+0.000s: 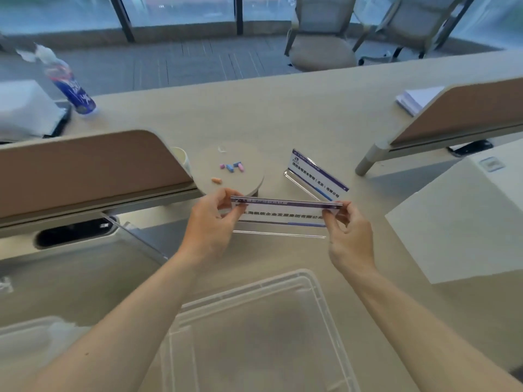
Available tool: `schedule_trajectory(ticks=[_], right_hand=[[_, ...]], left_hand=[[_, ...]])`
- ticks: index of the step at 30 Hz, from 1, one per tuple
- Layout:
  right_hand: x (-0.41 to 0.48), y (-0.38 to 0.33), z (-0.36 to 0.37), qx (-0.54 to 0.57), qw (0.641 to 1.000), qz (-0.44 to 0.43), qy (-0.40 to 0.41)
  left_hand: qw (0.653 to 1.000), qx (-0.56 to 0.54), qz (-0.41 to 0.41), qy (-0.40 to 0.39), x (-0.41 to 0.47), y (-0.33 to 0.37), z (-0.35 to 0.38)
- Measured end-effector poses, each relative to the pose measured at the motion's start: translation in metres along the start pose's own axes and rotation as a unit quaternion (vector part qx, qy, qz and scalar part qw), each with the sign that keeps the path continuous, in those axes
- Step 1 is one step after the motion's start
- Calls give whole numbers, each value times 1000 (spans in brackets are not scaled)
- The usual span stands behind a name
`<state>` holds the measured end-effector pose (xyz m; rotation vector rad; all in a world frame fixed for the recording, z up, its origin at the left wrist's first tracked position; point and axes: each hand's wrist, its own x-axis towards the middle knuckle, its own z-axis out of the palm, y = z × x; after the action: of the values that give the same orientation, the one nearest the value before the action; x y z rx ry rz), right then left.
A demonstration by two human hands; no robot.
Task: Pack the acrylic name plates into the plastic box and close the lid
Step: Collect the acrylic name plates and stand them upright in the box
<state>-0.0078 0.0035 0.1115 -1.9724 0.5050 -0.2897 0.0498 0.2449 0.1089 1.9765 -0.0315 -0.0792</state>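
An acrylic name plate [283, 215] with a white card and dark lettering hangs above the table, held by both ends. My left hand [210, 224] pinches its left end and my right hand [349, 236] pinches its right end. A second acrylic name plate [317, 175] stands on the table just behind and to the right of the held one. The clear plastic box [311, 281] lies open below my forearms, nothing visible inside it. What looks like its clear lid [31, 332] lies at the lower left.
A round disc [254, 179] with small coloured pieces sits behind my left hand. Desk dividers stand at left [85, 165] and right [464, 114]. A white box [464, 219] is at the right, a bottle [68, 80] at the far left, and chairs [322, 35] beyond the table.
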Motion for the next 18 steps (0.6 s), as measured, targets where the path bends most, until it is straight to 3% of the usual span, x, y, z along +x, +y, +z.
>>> schedule_trajectory(ticks=[6, 9, 13, 18], right_hand=[[-43, -100, -33, 23, 995, -88, 44], [-68, -144, -45, 25, 991, -126, 45], [-107, -189, -52, 9, 983, -180, 35], [-148, -226, -44, -30, 969, -245, 12]], left_hand=[[995, -4, 97, 13, -32, 100, -78], [986, 78, 147, 28, -52, 141, -116], [917, 291, 272, 12, -92, 201, -148], [846, 454, 273, -67, -131, 226, -160]])
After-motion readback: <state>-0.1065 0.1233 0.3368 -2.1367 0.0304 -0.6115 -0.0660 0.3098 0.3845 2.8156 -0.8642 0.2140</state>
